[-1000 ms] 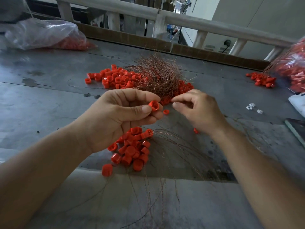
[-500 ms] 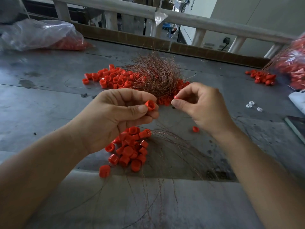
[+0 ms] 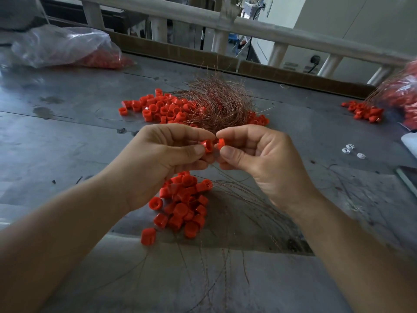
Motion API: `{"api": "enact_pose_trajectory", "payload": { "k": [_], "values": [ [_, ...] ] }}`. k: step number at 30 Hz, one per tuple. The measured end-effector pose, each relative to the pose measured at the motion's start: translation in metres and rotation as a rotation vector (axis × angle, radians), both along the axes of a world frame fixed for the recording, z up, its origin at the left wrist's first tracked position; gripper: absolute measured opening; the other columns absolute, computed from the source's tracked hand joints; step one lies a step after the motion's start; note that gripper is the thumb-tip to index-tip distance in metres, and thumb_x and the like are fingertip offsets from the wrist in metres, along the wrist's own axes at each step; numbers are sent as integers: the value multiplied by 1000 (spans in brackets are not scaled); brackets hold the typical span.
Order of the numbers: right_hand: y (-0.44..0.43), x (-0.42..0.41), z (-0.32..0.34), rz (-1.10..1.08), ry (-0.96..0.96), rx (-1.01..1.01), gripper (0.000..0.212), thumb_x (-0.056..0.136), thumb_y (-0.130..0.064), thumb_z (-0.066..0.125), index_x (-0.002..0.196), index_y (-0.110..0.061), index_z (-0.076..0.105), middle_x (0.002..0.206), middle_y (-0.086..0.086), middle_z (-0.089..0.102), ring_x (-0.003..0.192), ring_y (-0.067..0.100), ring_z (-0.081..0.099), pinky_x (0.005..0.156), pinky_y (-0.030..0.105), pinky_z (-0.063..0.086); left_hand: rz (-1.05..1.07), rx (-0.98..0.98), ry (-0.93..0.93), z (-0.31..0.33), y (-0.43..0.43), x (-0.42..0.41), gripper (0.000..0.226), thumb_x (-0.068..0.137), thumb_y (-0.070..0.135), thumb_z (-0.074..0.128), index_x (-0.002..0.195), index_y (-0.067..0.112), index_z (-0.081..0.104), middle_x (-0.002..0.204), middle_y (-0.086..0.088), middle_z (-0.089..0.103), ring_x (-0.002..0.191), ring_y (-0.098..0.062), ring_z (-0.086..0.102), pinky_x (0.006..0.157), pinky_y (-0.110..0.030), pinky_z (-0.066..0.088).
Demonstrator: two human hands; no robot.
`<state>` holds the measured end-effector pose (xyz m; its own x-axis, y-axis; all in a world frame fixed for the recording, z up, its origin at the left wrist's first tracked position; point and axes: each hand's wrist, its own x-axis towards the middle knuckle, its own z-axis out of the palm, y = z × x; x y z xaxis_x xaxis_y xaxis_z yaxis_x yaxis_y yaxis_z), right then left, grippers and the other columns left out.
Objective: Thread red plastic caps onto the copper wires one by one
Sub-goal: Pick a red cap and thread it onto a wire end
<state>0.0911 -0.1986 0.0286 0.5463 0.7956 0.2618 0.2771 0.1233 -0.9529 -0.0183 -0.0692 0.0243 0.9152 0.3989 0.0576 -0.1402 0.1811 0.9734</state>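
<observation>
Head view, looking down on a grey counter [image 3: 67, 136]. Near its middle lies a bushy tangle [image 3: 216, 105] of copper wire.

Just in front of the tangle, two bare hands meet, raised off the counter. The left hand [image 3: 162, 163] pinches a red cap [image 3: 208, 146] between thumb and forefinger, its open end towards the viewer. The right hand [image 3: 259, 163] pinches a second cap [image 3: 221, 143] the same way, touching or almost touching the first. The strands are too fine to tell whether a wire runs through either cap.

Further in front of the tangle, under the hands, sits a heap [image 3: 182, 206] of caps with long wires [image 3: 248, 199] fanning out from it. These look already threaded.

Against the tangle's left side lies a wider spread [image 3: 158, 108] of loose caps. Well to the tangle's right is a smaller pile [image 3: 363, 111]. Far to its left and behind it is a clear bag [image 3: 63, 47] with more red caps inside.

The job looks partway done. One modest heap is finished, while most of the wire and many caps remain.
</observation>
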Motion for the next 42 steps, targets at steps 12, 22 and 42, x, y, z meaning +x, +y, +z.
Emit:
{"api": "enact_pose_trajectory", "payload": {
  "k": [12, 22, 42],
  "values": [
    [2, -7, -1, -38, -244, 25, 26, 70, -1, 71, 83, -23, 66, 77, -10, 67, 75, 7, 66, 72, 19, 53, 32, 67, 9, -1, -3, 1, 20, 57, 8, 63, 76, 9, 66, 65, -7, 70, 61, -15, 68, 56, -17, 53],
    [0, -9, 0, -56, -301, 2, 27, 70, 0, 72, 84, -22, 66, 80, -8, 68, 74, 7, 67, 70, 17, 52, 33, 102, 18, -1, -3, 0, 16, 56, 11, 64, 71, 14, 71, 66, -8, 71, 62, -15, 69, 56, -17, 53],
    [-3, -14, -3, -161, -444, 2, 19, 65, -7, 77, 82, -12, 70, 77, -13, 64, 74, 3, 66, 66, 12, 51, -32, 140, 20, -1, -7, -2, 20, 57, 14, 61, 69, 20, 75, 63, -4, 70, 59, -10, 67, 55, -16, 52]
  ]
}}
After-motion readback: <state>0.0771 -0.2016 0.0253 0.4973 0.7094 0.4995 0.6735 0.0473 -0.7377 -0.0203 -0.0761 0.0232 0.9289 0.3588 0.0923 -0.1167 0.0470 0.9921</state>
